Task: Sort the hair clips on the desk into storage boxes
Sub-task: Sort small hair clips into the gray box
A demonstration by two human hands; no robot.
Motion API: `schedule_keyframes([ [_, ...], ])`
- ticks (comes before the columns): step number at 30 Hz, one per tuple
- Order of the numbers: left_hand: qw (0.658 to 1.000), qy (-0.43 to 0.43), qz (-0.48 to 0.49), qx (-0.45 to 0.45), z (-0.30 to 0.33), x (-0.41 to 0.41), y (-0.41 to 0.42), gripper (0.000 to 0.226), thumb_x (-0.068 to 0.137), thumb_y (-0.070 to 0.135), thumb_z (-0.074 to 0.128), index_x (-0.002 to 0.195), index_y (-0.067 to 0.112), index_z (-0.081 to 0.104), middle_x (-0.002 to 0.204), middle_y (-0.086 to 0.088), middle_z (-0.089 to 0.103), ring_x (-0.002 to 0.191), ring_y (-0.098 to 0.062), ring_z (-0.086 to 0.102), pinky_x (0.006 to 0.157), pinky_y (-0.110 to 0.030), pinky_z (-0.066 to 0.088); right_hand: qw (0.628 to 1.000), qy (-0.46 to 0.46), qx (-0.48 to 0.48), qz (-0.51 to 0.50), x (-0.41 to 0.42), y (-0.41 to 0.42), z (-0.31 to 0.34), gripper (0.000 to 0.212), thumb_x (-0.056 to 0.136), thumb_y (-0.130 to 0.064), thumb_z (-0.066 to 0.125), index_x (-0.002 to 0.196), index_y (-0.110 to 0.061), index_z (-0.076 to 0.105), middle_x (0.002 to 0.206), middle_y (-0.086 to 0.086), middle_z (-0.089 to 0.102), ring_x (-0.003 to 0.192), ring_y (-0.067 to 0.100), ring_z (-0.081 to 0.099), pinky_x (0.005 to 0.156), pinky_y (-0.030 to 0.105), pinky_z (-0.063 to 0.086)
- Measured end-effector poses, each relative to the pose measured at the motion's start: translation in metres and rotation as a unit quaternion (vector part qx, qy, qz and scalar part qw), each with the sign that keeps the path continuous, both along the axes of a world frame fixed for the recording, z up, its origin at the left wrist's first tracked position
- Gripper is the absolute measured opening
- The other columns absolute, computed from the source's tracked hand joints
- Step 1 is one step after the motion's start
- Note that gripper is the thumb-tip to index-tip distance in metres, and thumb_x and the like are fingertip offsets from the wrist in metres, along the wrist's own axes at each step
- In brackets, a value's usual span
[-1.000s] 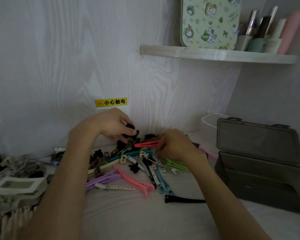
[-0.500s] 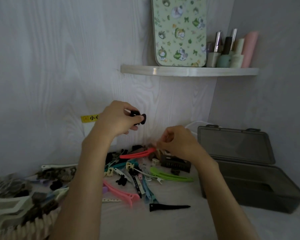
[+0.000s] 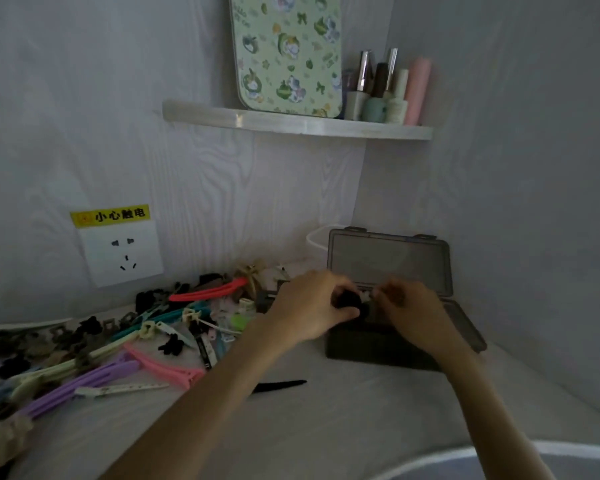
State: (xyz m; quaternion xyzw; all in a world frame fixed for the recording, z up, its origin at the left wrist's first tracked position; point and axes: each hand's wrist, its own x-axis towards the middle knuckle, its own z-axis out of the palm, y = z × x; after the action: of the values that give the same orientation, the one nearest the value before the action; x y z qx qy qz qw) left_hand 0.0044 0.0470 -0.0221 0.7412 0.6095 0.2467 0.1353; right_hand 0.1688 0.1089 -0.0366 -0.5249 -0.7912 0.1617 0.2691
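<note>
A dark grey storage box (image 3: 378,355) stands open at the right of the desk, its lid (image 3: 388,258) leaning back against the wall. My left hand (image 3: 309,308) holds a small black claw clip (image 3: 349,301) over the box. My right hand (image 3: 409,310) hovers beside it above the box, fingers curled around something small and pale that I cannot make out. A pile of hair clips (image 3: 174,327) covers the left of the desk, among them a red clip (image 3: 208,292), a pink clip (image 3: 163,367) and a purple clip (image 3: 80,381).
A clear tub (image 3: 317,242) stands behind the grey box. A wall socket (image 3: 123,252) with a yellow warning label sits above the pile. The shelf (image 3: 291,124) overhead carries a patterned tin and cosmetic bottles. One black flat clip (image 3: 278,386) lies alone near my left forearm.
Both hands have moved right from above the clip pile to over the open grey box. The left hand carried the black claw clip along. The camera turned right too.
</note>
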Motion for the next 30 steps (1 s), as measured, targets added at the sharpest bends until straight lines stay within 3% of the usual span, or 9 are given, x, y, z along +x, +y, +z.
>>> schedule_keyframes([
  [3,0.989,0.115,0.046,0.077,-0.004,0.0,0.002,0.032,0.084,0.044,0.06,0.112,0.027,0.064,0.104,0.003,0.07,0.094,-0.014,0.065,0.073,-0.027,0.049,0.996,0.063,0.067,-0.008,-0.012,-0.005,-0.008,0.016,0.088,-0.026,0.056,0.08,-0.016,0.065,0.075,0.0,0.068,0.07,0.016,0.064,0.064,0.035,0.053],
  [5,0.985,0.125,0.069,0.101,-0.006,-0.006,0.004,0.031,0.084,0.044,0.061,0.111,0.028,0.065,0.102,0.004,0.07,0.092,-0.014,0.065,0.068,-0.025,0.044,0.991,0.083,0.102,0.012,-0.024,-0.004,-0.004,0.014,0.087,-0.023,0.057,0.081,-0.015,0.067,0.073,0.001,0.069,0.065,0.014,0.064,0.062,0.038,0.055],
  [11,0.99,-0.07,0.055,0.106,-0.015,-0.036,0.012,0.039,0.077,0.042,0.071,0.113,0.03,0.064,0.11,0.012,0.069,0.097,-0.003,0.064,0.085,-0.033,0.054,0.985,0.11,0.12,0.062,-0.05,0.002,0.002,0.013,0.083,-0.022,0.061,0.082,-0.018,0.073,0.072,-0.002,0.072,0.062,0.01,0.065,0.062,0.036,0.057],
  [15,0.985,-0.174,-0.013,-0.016,0.001,-0.063,0.005,0.036,0.084,0.032,0.066,0.119,0.028,0.061,0.12,0.01,0.064,0.107,-0.003,0.059,0.098,-0.025,0.047,0.977,0.149,0.113,0.106,-0.052,-0.005,0.011,0.008,0.081,-0.026,0.066,0.08,-0.025,0.074,0.069,-0.012,0.07,0.061,0.002,0.063,0.056,0.023,0.05],
  [18,0.995,-0.057,-0.041,-0.069,0.0,-0.074,-0.006,0.038,0.082,0.041,0.066,0.119,0.035,0.06,0.134,0.014,0.051,0.122,-0.003,0.045,0.107,-0.025,0.035,0.971,0.15,0.179,0.054,-0.044,-0.004,0.019,0.011,0.08,-0.031,0.068,0.091,-0.03,0.07,0.074,-0.013,0.066,0.067,0.003,0.061,0.061,0.023,0.049],
  [20,0.996,0.01,-0.058,-0.067,-0.004,-0.07,-0.01,0.027,0.083,0.044,0.063,0.107,0.032,0.068,0.137,0.013,0.045,0.126,-0.005,0.039,0.11,-0.029,0.03,0.974,0.119,0.192,0.016,-0.036,0.002,0.019,0.037,0.08,-0.025,0.069,0.116,-0.028,0.06,0.096,-0.006,0.063,0.086,0.011,0.057,0.075,0.027,0.048],
  [22,0.996,0.026,-0.046,-0.066,0.002,-0.067,-0.012,0.024,0.082,0.045,0.063,0.098,0.029,0.072,0.132,0.013,0.047,0.121,-0.005,0.043,0.107,-0.034,0.036,0.986,0.065,0.153,0.015,-0.029,0.011,0.016,0.052,0.082,-0.019,0.066,0.131,-0.025,0.048,0.119,0.004,0.055,0.11,0.021,0.05,0.092,0.031,0.041],
  [26,0.99,0.072,-0.055,-0.109,0.016,-0.067,-0.018,0.025,0.08,0.044,0.066,0.097,0.027,0.074,0.128,0.011,0.051,0.118,-0.006,0.045,0.104,-0.035,0.039,0.993,-0.07,0.091,0.019,-0.03,0.021,0.011,0.043,0.087,-0.022,0.057,0.13,-0.026,0.05,0.134,0.009,0.046,0.126,0.031,0.039,0.104,0.041,0.035],
  [30,0.991,0.026,-0.072,-0.11,0.016,-0.068,-0.022,0.03,0.075,0.045,0.071,0.102,0.031,0.071,0.119,0.014,0.058,0.113,-0.006,0.051,0.102,-0.037,0.043,0.993,-0.035,0.107,0.024,-0.038,0.014,0.021,0.033,0.087,-0.018,0.056,0.12,-0.02,0.059,0.126,0.011,0.052,0.12,0.029,0.045,0.1,0.038,0.038],
])
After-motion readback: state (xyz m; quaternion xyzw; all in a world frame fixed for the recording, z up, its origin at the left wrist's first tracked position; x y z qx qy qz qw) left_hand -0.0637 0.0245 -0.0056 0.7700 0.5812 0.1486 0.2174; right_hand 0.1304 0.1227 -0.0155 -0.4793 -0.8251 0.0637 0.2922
